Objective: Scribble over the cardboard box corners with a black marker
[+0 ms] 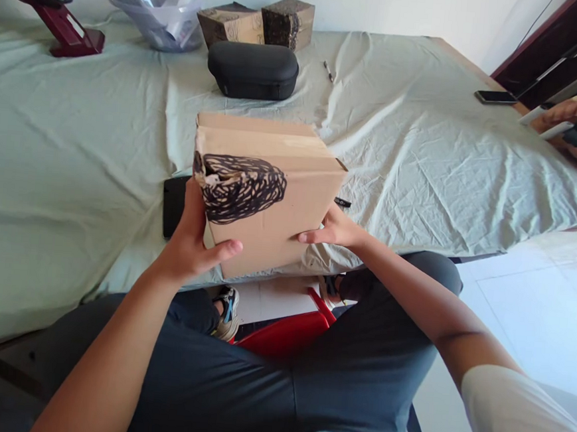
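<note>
A brown cardboard box (272, 235) is held tilted at the near edge of the cloth-covered table. Dense black scribbles cover the upper left of its near face, and the corner there is torn. My left hand (194, 242) grips its left side, thumb on the near face and the other fingers mostly hidden. On the right side, my right hand (335, 227) holds it with the thumb on the same face. A dark flat item like a phone (172, 207) lies partly behind my left hand. The end of a black pen or marker (343, 202) shows just right of the box.
A black hard case (252, 71) sits beyond the box, with two small cardboard boxes (288, 24) behind it. A plastic basket (157, 16) and a dark red stand (77, 36) are at back left. Another pen (328, 71) and a phone (495, 97) lie toward the right.
</note>
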Demonstrator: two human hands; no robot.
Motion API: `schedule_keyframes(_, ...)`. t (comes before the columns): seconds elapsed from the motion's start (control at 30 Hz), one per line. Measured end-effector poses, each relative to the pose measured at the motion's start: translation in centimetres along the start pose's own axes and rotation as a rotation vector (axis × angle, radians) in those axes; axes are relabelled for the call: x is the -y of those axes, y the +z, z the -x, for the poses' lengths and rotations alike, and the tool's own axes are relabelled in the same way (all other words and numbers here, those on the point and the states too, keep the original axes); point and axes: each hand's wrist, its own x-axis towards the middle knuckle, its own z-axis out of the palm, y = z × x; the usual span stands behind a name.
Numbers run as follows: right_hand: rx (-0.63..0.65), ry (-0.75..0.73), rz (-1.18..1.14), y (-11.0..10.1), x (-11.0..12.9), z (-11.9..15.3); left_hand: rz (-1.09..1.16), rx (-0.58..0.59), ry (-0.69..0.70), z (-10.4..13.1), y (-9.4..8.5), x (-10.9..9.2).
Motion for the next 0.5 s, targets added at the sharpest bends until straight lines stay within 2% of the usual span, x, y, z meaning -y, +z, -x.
schedule_keyframes(0.13,0.063,0.047,-0.091,-0.1,-0.6,0.0,-0.003,-0.023,-0.016,-0.1,0.4,0.0)
schedule_keyframes(0.3,0.089,-0.036,-0.173,-3.2,-1.5,-0.8,0.040,-0.044,-0.021,0.1,0.8,-0.1)
schedule_keyframes(0.37,-0.023,-0.013,-0.017,-4.6,-2.1,-1.1,0.011,-0.029,0.028,-0.1,-0.1,0.1)
schedule_keyframes(0.43,-0.191,0.078,0.330,-5.3,-2.7,-1.4,-0.132,0.011,0.140,-0.5,-1.8,0.6)
schedule_keyframes(0.5,-0.279,0.235,0.728,-5.1,-3.1,-1.7,-0.361,0.062,0.263,-0.8,-3.8,1.4)
